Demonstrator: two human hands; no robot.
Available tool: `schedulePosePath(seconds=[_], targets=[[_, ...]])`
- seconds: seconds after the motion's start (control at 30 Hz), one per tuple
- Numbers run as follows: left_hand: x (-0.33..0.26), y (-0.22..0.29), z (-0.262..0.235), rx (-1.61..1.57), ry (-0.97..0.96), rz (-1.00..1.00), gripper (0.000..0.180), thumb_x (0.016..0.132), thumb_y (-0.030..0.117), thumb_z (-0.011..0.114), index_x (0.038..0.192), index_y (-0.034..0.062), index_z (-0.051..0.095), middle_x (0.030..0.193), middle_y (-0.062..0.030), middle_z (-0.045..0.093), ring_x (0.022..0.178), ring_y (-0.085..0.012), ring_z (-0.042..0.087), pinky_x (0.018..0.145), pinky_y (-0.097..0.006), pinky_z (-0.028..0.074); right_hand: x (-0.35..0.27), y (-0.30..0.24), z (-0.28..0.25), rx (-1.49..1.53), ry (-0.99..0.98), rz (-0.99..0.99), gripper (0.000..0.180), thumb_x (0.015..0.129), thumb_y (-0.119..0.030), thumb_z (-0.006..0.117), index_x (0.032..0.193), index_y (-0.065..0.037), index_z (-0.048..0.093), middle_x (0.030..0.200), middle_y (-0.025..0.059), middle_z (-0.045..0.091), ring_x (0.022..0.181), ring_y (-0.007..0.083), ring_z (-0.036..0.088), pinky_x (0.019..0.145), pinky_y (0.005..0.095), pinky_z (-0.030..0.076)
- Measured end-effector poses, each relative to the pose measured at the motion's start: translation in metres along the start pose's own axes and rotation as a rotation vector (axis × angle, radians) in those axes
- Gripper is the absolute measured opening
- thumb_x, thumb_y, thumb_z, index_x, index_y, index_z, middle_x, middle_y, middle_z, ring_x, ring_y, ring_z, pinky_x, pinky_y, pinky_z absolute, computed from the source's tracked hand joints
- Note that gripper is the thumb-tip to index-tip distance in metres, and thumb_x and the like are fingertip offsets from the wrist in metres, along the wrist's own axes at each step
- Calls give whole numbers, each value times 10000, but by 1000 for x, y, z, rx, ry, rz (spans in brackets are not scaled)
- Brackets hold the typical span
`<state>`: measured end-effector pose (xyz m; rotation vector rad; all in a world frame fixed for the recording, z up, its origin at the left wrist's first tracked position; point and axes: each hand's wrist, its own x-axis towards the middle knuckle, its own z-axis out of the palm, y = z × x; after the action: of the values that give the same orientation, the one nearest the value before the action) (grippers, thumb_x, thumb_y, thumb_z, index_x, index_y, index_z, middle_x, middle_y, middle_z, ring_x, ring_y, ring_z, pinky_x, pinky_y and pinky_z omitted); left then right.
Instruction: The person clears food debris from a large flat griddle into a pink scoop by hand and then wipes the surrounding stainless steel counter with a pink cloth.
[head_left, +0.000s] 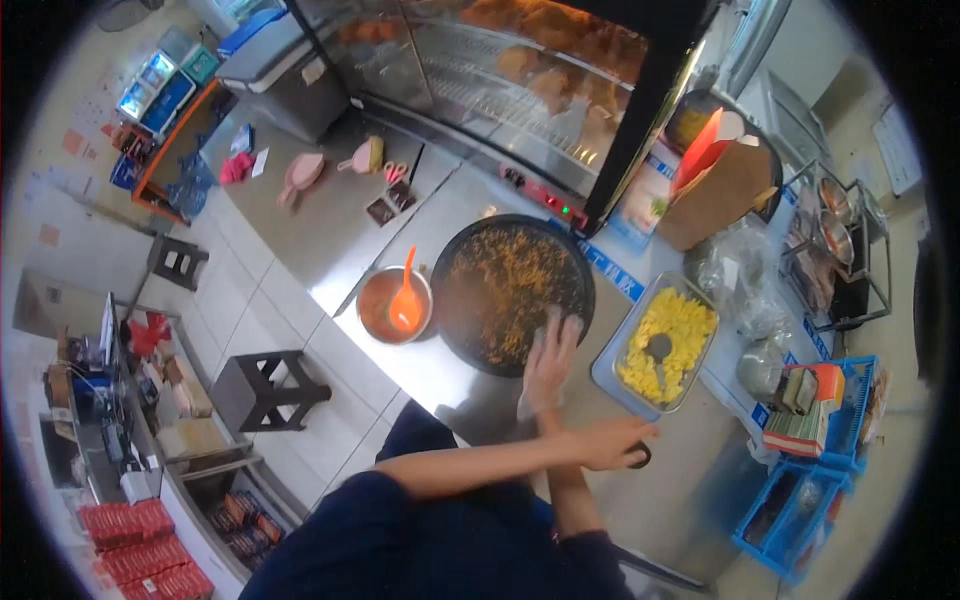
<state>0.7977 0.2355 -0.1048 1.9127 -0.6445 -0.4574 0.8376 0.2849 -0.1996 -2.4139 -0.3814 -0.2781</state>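
My left hand (612, 444) reaches across over my right forearm, its fingers closed round a dark curved handle (639, 456); what the handle belongs to is hidden. In a clear plastic glove, my right hand (550, 360) has its fingers spread at the near right edge of a large round black pan (584, 270). Brown and orange crumbly food (510, 285) covers the pan's inside. Beside it on the left stands a metal bowl (375, 318) with an orange spoon (405, 305) in it. A clear tray (712, 355) of chopped yellow food (665, 335) with a dark scoop (659, 350) lies to the right.
A lit glass food cabinet (480, 90) stands behind the pan. Pink scoops (300, 175) and small dark packets (385, 208) lie at far left. An open cardboard box (715, 200), plastic bags (735, 275) and blue baskets (795, 510) line the right. Dark stools (265, 390) stand on the floor.
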Motion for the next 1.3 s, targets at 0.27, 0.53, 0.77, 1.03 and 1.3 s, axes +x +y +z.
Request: schedulePosePath(seconds=[0.27,0.53,0.77,1.03,1.3], targets=[[-296,-69,-219,-11,828,-658,238,968,148,547,1161,16,590,1108,-154,654,962,-252,655,834,-352,523,78,28,123,-325,107,274,577,1015,-272,415,1472,52,277,1519,245,317,1429,389,259,1168,470,228],[-426,-168,-286,-162,933,-893,206,981,159,559,1125,15,591,1018,-98,678,987,-170,643,836,-306,502,170,-19,181,-95,12,-140,486,961,-75,475,1442,-52,412,1372,203,475,1270,369,452,1086,432,379],[-446,-228,-369,-158,719,-787,227,977,172,554,1139,18,591,1042,-125,680,961,-211,656,812,-332,520,152,-48,173,263,-419,-182,428,948,-55,486,1376,-38,491,1330,158,512,1241,335,476,1079,410,389],[-449,-253,-403,-40,707,-732,292,950,227,588,1158,22,584,1003,-161,681,889,-259,669,771,-357,537,141,-91,144,108,-519,-345,401,961,-38,445,1357,-12,495,1356,179,517,1282,348,470,1118,414,345],[-399,-263,-329,-293,262,-846,505,975,332,585,1358,48,416,1079,-162,642,971,-237,631,837,-361,507,146,-57,185,-2,-311,-114,420,977,-102,404,1383,-13,460,1364,205,508,1287,357,455,1128,413,329]])
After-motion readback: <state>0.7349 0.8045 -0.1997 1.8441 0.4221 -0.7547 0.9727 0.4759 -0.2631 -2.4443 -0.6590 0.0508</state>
